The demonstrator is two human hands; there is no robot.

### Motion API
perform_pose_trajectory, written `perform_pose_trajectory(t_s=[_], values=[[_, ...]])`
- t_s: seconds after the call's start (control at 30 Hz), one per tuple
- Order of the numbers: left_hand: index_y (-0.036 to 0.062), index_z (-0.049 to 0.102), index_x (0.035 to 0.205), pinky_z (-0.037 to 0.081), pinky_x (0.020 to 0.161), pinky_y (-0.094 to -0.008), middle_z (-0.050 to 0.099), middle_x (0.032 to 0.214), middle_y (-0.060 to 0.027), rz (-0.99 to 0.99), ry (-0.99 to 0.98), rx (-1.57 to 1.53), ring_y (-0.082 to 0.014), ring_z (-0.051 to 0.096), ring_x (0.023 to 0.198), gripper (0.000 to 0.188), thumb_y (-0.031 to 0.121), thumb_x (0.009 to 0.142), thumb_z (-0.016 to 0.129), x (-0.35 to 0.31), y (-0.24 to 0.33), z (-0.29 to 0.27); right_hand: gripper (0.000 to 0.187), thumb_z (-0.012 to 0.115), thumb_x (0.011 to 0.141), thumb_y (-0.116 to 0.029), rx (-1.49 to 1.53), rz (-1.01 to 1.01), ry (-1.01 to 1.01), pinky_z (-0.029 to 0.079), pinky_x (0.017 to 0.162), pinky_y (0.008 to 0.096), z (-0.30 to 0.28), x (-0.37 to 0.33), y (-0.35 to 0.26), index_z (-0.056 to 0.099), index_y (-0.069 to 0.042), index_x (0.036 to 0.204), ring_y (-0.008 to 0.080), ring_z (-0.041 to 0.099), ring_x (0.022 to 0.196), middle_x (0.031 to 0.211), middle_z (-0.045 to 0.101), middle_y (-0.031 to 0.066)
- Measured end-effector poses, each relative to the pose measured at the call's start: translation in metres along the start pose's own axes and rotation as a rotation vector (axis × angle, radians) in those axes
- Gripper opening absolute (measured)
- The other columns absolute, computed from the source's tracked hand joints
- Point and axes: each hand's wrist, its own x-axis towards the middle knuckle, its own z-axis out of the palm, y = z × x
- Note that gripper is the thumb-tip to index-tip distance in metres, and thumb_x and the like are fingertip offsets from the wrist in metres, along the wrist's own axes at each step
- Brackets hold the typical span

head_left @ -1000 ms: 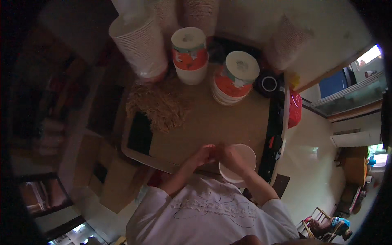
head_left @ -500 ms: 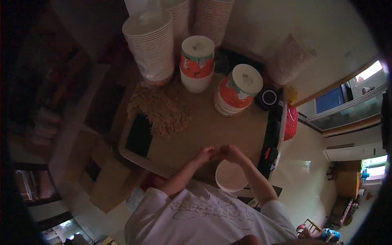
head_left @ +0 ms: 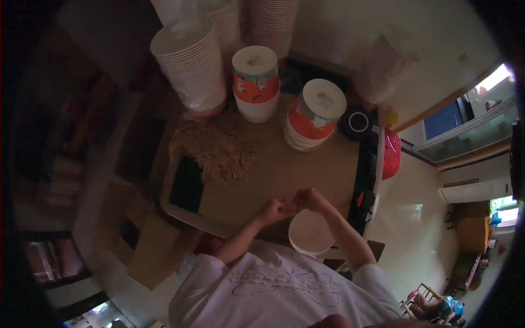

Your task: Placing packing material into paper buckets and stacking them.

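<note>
My left hand (head_left: pixel 273 210) and my right hand (head_left: pixel 308 199) are close together over the near part of the table, fingers drawn in. Whatever is between the fingertips is too small and dim to make out. Just below my right hand, against my shirt front, is an open white paper bucket (head_left: pixel 310 234) with its mouth facing up. A loose heap of thin brown strands (head_left: pixel 213 153) lies on the left of the table, on a brown board (head_left: pixel 273 169). Beyond it stand two orange, green and white paper buckets, one at centre (head_left: pixel 256 87) and one at right (head_left: pixel 313 123), bottoms up over white ones.
Tall wrapped stacks of white paper buckets (head_left: pixel 191 68) line the back left; another wrapped stack (head_left: pixel 385 68) leans by the wall. A dark round object (head_left: pixel 359 122) sits at the right edge, near a red plastic basket (head_left: pixel 391 154). Cardboard boxes (head_left: pixel 153 251) stand left of the table.
The view has shifted slightly. My hands stay close together with fingers drawn in, the left a little lower and the right a little higher. The bucket remains below them.
</note>
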Motion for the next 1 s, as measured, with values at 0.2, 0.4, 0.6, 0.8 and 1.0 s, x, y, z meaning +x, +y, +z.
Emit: perform_pose_trajectory(t_s=[0.2, 0.4, 0.6, 0.8, 1.0], values=[[0.0140, 0.065, 0.079, 0.047, 0.063, -0.0344, 0.058, 0.073, -0.0087, -0.172, -0.014, 0.313, -0.0242, 0.058, 0.070, 0.011, 0.019, 0.070, 0.062, 0.002, 0.020, 0.010, 0.006, 0.056, 0.069, -0.005, -0.108, -0.042, 0.032, 0.044, 0.059, 0.0270, 0.000, -0.003, -0.008, 0.060, -0.003, 0.073, 0.0123, 0.055, 0.065, 0.073, 0.059, 0.0054], [0.0136, 0.064, 0.083, 0.048, 0.062, -0.0346, 0.058, 0.082, -0.0090, -0.150, -0.006, 0.482, -0.0265, 0.058, 0.072, 0.014, 0.016, 0.070, 0.062, -0.001, 0.017, 0.021, 0.003, 0.057, 0.071, -0.007, -0.044, -0.068, 0.025, 0.044, 0.056, 0.0250, 0.000, 0.001, 0.006, 0.057, -0.004, 0.071, 0.0071, 0.051, 0.063, 0.066, 0.057, 0.0014], [0.0128, 0.064, 0.081, 0.047, 0.060, -0.0335, 0.058, 0.077, -0.0098, -0.167, 0.004, 0.327, -0.0263, 0.058, 0.070, 0.010, 0.016, 0.071, 0.061, -0.001, 0.021, 0.018, 0.002, 0.058, 0.070, -0.005, 0.014, -0.135, 0.086, 0.043, 0.057, 0.0248, -0.006, 0.005, 0.029, 0.057, -0.005, 0.072, 0.0069, 0.050, 0.063, 0.066, 0.057, 0.0018], [0.0063, 0.062, 0.083, 0.044, 0.056, -0.0265, 0.058, 0.073, -0.0018, -0.393, 0.163, -0.128, -0.0131, 0.055, 0.062, 0.014, 0.018, 0.076, 0.058, -0.016, 0.001, 0.026, 0.006, 0.058, 0.070, -0.010, -0.150, -0.007, 0.121, 0.043, 0.057, 0.0266, -0.005, -0.012, -0.006, 0.057, -0.004, 0.072, 0.0099, 0.053, 0.062, 0.065, 0.057, 0.0046], [0.0111, 0.062, 0.085, 0.037, 0.048, -0.0197, 0.057, 0.070, 0.0016, -0.998, 0.233, -0.821, -0.0077, 0.049, 0.056, 0.013, 0.018, 0.077, 0.055, 0.001, 0.024, 0.019, 0.010, 0.058, 0.070, -0.011, -0.187, -0.105, 0.200, 0.045, 0.062, 0.0345, -0.001, -0.034, -0.020, 0.057, -0.004, 0.077, 0.0274, 0.057, 0.068, 0.075, 0.059, 0.0119]])
